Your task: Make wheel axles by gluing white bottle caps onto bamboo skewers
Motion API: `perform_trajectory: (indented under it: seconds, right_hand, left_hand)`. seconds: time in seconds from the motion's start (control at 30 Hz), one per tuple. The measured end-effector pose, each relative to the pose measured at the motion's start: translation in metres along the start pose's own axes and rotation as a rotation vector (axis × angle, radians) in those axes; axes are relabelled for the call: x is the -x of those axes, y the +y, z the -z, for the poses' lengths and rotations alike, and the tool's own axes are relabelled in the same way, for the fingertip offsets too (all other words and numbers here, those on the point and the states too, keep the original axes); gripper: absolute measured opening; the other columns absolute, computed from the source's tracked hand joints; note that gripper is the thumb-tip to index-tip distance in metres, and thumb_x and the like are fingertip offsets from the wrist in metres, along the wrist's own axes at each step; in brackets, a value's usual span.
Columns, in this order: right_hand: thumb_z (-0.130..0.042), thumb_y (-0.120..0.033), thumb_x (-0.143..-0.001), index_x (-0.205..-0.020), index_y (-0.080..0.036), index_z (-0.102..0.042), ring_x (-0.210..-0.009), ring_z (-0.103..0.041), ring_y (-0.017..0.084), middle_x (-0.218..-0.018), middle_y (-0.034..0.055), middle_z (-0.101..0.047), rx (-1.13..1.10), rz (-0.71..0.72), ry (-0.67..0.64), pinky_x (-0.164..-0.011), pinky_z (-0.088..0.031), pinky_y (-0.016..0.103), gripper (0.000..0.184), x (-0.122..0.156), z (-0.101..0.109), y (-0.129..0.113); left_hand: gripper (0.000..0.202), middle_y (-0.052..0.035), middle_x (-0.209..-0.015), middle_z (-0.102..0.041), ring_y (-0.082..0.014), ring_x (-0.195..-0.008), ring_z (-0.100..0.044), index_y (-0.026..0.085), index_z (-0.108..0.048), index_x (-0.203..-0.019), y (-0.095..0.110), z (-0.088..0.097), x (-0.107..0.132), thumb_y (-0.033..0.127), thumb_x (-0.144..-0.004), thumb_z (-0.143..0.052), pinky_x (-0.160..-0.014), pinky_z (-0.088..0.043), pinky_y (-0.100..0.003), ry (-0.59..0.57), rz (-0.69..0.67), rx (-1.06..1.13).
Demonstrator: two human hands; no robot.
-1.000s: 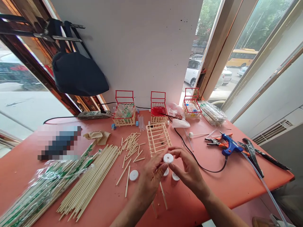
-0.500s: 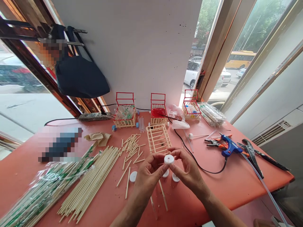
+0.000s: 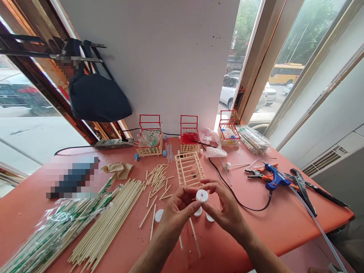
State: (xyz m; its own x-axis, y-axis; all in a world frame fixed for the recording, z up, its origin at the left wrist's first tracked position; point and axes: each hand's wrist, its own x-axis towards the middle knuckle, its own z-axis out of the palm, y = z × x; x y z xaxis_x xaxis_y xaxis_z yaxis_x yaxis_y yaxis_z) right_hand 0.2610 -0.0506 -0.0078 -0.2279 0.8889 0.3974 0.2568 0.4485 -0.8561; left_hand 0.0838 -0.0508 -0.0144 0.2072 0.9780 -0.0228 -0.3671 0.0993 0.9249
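Both my hands meet over the near middle of the orange table [image 3: 284,227]. My left hand [image 3: 178,212] and my right hand [image 3: 224,210] pinch a small white round cap [image 3: 201,195] between thumbs and fingertips, held just above the table. Two more white caps [image 3: 209,217] lie right under my hands, and a third [image 3: 159,215] lies to the left. A flat ladder-like frame of wooden sticks [image 3: 189,169] lies just beyond my fingers. Short cut sticks [image 3: 157,180] are scattered to its left.
Long bamboo sticks [image 3: 113,216] and bagged ones [image 3: 48,235] lie at left. A blue glue gun [image 3: 274,181], pliers [image 3: 257,172] and black cutters [image 3: 303,187] lie at right, with a black cord [image 3: 241,203] between. Three red-topped stick baskets [image 3: 189,138] stand by the wall.
My hands with the white cap have shifted slightly downward and closer to me as my head tilted a little. Nothing on the table has moved.
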Motion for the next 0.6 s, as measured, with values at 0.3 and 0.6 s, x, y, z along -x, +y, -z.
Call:
perform_trajectory:
  seconds: [0.3, 0.6]
  right_hand:
    - [-0.073, -0.037, -0.094, -0.109, -0.025, -0.065, -0.133, -0.055, 0.029, -0.129, 0.0109, -0.065, -0.094, -0.034, -0.030, -0.106, -0.048, 0.039, 0.021, 0.0033, -0.0009, -0.0002]
    - [-0.069, -0.045, -0.096, -0.120, -0.026, -0.068, -0.134, -0.058, 0.029, -0.136, 0.0126, -0.064, -0.128, 0.016, -0.116, -0.111, -0.047, 0.044, 0.030, -0.0011, 0.0037, -0.0057]
  left_hand:
    - [0.037, -0.0038, -0.091, -0.073, -0.0150, -0.079, -0.064, 0.018, -0.068, -0.094, -0.0056, -0.0001, -0.0004, 0.037, -0.073, -0.091, -0.069, -0.047, -0.024, -0.124, 0.099, 0.231]
    - [0.041, -0.0046, -0.095, -0.070, -0.0193, -0.086, -0.069, 0.021, -0.061, -0.098, 0.0018, -0.0034, -0.0009, 0.033, -0.073, -0.091, -0.071, -0.049, -0.026, -0.188, 0.164, 0.360]
